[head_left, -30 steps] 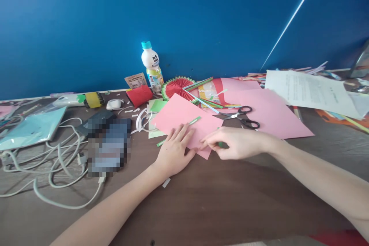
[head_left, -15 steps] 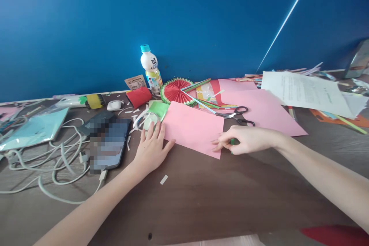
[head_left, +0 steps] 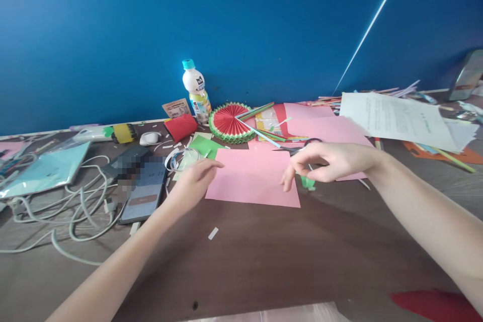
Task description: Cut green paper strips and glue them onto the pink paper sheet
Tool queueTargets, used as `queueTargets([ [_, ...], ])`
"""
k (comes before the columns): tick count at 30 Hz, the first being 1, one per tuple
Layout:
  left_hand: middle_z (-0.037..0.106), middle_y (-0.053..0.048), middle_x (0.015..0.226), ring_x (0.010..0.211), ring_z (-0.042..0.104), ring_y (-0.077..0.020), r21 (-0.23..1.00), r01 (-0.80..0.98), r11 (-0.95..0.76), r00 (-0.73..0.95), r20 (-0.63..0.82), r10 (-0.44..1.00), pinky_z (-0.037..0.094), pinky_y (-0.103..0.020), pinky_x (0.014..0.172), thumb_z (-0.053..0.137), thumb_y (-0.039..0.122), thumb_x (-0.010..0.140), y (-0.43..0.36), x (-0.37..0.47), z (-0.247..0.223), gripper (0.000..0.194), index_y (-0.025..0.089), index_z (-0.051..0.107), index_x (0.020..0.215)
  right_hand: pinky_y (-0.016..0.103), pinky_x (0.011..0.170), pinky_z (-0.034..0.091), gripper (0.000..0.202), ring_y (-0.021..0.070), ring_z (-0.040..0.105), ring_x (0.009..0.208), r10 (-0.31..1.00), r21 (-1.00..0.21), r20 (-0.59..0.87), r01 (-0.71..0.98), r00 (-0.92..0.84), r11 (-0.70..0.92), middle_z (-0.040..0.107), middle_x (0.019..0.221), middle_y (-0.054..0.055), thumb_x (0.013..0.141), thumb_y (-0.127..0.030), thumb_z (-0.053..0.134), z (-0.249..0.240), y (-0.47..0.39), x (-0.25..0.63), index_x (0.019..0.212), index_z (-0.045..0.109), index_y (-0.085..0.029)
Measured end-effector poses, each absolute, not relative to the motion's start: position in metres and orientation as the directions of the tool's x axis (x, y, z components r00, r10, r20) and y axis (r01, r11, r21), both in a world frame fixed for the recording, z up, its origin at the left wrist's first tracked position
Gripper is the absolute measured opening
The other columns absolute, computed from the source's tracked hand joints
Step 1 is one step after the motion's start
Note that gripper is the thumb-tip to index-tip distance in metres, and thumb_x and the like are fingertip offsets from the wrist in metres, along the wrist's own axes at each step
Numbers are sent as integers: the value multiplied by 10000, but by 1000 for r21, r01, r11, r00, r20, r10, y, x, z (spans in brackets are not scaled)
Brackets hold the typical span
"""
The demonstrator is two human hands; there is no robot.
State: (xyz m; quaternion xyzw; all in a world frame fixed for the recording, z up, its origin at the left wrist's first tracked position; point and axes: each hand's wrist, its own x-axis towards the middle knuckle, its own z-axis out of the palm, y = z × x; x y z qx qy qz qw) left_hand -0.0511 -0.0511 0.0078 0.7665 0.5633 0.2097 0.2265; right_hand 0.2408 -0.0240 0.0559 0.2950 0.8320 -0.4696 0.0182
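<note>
One pink sheet lies flat on the surface, between the left hand and the right hand. Left: fingers bent close together at the sheet's left edge; from where I stand, I cannot tell whether they pinch it. Right: loosely curled fingers hang apart over the right edge, nothing visible between them. A green scrap shows just beneath this hand; the scissors, partly hidden, lie just beyond it. A red fan lies past the far edge. Good handling, in my judgement, asks for light, flat fingertips at opposite edges, lest the paper crease, with scissors and scrap clear of its underside.
</note>
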Motion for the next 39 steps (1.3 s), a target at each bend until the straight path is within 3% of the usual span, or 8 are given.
queueTargets([
  [4, 630, -35, 1108, 1026, 542, -186, 913, 372, -164, 634, -121, 763, 386, -318, 916, 388, 302, 856, -40, -9, 20, 307, 181, 628, 1005, 304, 747, 442, 133, 167, 588, 888, 304, -907, -94, 208, -948, 368, 674, 958, 83, 715, -75, 417, 69, -21, 217, 640, 386, -180],
  [8, 663, -85, 971, 982, 554, -198, 995, 86, 53, 789, -101, 606, 381, -340, 896, 375, 231, 840, -32, 19, 14, 309, 125, 648, 938, 282, 687, 440, 127, 132, 586, 773, 311, -940, 29, 80, -950, 333, 671, 905, 68, 746, -83, 430, 70, -14, 201, 666, 396, -176],
  [11, 660, -94, 799, 871, 578, -193, 982, -1, 190, 852, -98, 515, 382, -354, 857, 324, 242, 860, -30, 19, 8, 344, 106, 639, 879, 282, 701, 438, 119, 128, 581, 769, 374, -935, 81, 59, -924, 348, 665, 857, 49, 772, -107, 442, 69, -9, 202, 682, 409, -177],
  [14, 620, -60, 711, 730, 563, -158, 968, 50, 245, 830, -177, 529, 392, -323, 762, 372, 288, 866, -28, 9, 5, 307, 116, 621, 818, 272, 699, 427, 99, 124, 561, 772, 417, -894, 57, 139, -907, 425, 650, 837, 33, 770, -124, 469, 69, -6, 206, 691, 439, -175],
  [22, 516, -4, 707, 617, 431, -79, 947, 293, 128, 789, -315, 528, 343, -237, 620, 520, 321, 823, -13, -17, 12, 233, 127, 646, 845, 300, 717, 402, 85, 143, 542, 782, 579, -739, -48, 419, -814, 528, 615, 841, 21, 759, -256, 525, 72, 2, 217, 748, 544, -174],
  [30, 546, -7, 741, 590, 451, -64, 899, 391, 199, 707, -432, 560, 386, -217, 592, 598, 324, 747, -3, -33, 17, 203, 139, 646, 818, 305, 732, 405, 178, 182, 558, 831, 728, -660, -121, 603, -674, 449, 626, 850, 7, 739, -390, 574, 74, 5, 226, 793, 620, -227],
  [39, 539, 7, 744, 676, 527, -93, 881, 447, 155, 670, -445, 594, 460, -250, 702, 620, 272, 694, 2, -43, 18, 158, 158, 619, 803, 292, 675, 401, 183, 171, 560, 774, 727, -583, -167, 661, -666, 472, 632, 821, 18, 734, -371, 558, 70, 7, 223, 768, 631, -206],
])
